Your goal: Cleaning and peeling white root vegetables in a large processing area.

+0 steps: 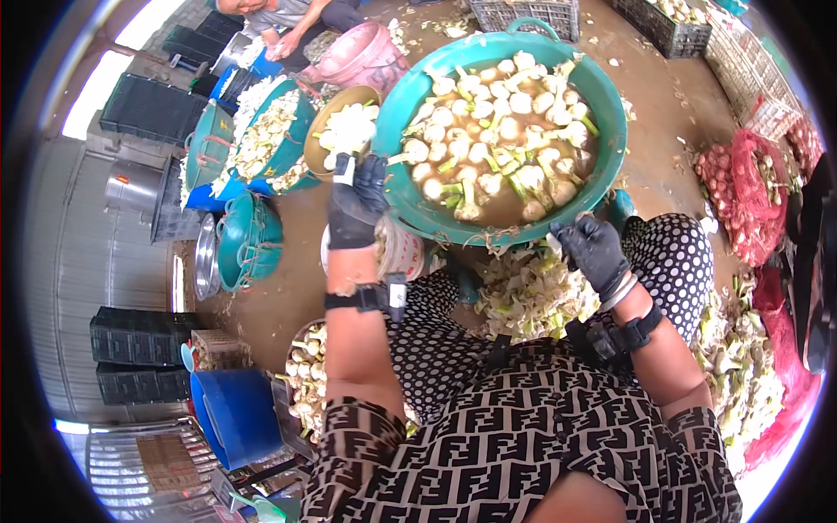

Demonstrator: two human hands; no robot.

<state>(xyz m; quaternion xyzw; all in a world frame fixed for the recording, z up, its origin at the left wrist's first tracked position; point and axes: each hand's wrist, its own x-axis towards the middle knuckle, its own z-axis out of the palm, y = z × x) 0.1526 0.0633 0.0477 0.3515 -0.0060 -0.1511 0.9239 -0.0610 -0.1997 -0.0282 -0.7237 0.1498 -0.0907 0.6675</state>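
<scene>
A large green plastic tub [618, 140] holds garlic bulbs [458, 134] in brownish water. My left hand [358, 196], in a dark glove, is at the tub's left rim beside a tan bowl [320, 140] heaped with peeled white garlic [350, 127]. A small white piece shows at its fingers; whether it is gripped I cannot tell. My right hand [592, 252], also gloved, is at the tub's near right rim with its fingers curled. A pale piece of garlic or peel [554, 243] shows at its fingertips.
Garlic peelings [533, 294] lie below the tub, near a white bucket [409, 252]. Green baskets [252, 242] stand left, a pink bucket [366, 55] beyond. Another person [288, 29] sits at the upper left. Red mesh sacks [758, 196] lie right; a blue bin [239, 415] stands lower left.
</scene>
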